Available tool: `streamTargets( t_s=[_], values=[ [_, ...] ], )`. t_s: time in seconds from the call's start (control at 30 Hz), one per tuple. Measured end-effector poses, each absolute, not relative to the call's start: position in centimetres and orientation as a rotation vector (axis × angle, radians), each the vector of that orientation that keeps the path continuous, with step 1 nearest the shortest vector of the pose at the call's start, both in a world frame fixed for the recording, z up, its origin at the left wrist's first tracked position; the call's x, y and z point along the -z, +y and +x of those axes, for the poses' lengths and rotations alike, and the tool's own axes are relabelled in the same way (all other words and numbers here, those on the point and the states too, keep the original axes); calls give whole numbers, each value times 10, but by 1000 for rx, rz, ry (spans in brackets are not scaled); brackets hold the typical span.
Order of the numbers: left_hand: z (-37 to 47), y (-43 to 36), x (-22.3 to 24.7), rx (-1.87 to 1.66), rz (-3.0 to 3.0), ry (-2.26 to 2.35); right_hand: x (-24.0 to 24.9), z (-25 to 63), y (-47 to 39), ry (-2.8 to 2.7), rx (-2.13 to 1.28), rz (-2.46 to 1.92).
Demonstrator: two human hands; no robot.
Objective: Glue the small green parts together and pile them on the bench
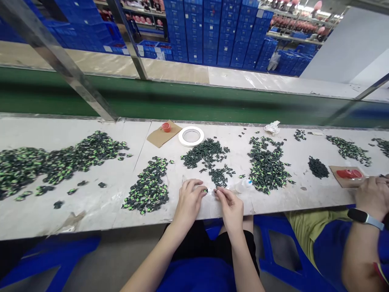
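My left hand (190,199) is closed in a pinch on a small black-and-green piece (205,190) just over the table's front part. Close beside it, my right hand (230,204) pinches a tiny dark piece (215,190), mostly covered by the fingertips. Beyond my hands lie loose small dark pieces (218,175) and a larger pile of dark pieces (202,152). A heap of black-and-green pieces (148,186) is left of my left hand. Near my right hand lies a translucent bottle with a blue tip (244,185).
A white tape roll (181,139) and a red cup (166,127) on cardboard (158,138) sit at the back. More black-and-green heaps lie left (60,162) and right (267,166). At right, a co-worker's hand (369,198) is beside another cardboard piece (342,180). Metal posts (73,77) rise behind.
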State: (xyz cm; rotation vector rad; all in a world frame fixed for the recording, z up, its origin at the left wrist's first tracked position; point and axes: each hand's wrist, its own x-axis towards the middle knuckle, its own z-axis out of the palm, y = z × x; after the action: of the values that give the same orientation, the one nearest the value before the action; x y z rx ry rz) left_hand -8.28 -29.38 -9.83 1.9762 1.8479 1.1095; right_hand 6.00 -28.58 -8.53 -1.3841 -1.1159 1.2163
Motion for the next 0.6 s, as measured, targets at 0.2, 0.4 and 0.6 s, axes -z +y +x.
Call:
streamTargets(
  t_s=[0.2,0.4,0.6],
  values=[
    [-82,-294,88,-1086,1961,1692,83,54,-290,-1196,-1176,-1381],
    [-82,-297,81,-1127,1899,1587,76,55,-289,-1229,-1208,-1335],
    [-84,-299,60,-1197,1769,1347,69,59,-289,-1176,-1104,-1179]
  ],
)
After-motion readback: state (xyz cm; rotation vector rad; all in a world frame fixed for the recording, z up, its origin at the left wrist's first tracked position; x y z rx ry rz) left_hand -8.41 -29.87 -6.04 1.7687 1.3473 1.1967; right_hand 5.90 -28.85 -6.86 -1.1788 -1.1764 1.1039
